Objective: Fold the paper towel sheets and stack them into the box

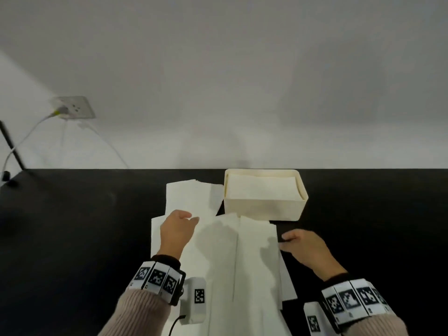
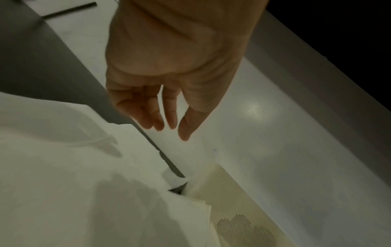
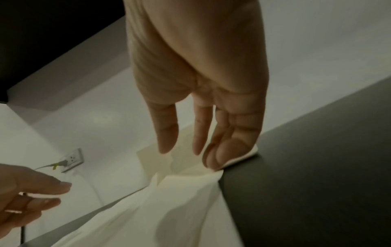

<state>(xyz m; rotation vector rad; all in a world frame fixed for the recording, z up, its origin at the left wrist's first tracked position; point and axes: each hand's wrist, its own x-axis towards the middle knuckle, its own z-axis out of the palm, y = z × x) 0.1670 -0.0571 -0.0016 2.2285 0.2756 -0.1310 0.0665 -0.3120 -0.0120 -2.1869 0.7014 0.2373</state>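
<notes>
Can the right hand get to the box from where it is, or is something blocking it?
Probably yes. The right hand sits at the paper towel sheet's right edge, just in front of the box, whose top is open. Nothing stands between them.

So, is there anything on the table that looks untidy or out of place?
Nothing is damaged or spilled. The loose paper towel sheets lie unevenly, overlapping at different angles, and one far corner touches the box. The sheets in the box lie flat. The left hand and right hand are at the sheets' edges.

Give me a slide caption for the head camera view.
Both hands reach over paper towel sheets beside box.
</notes>
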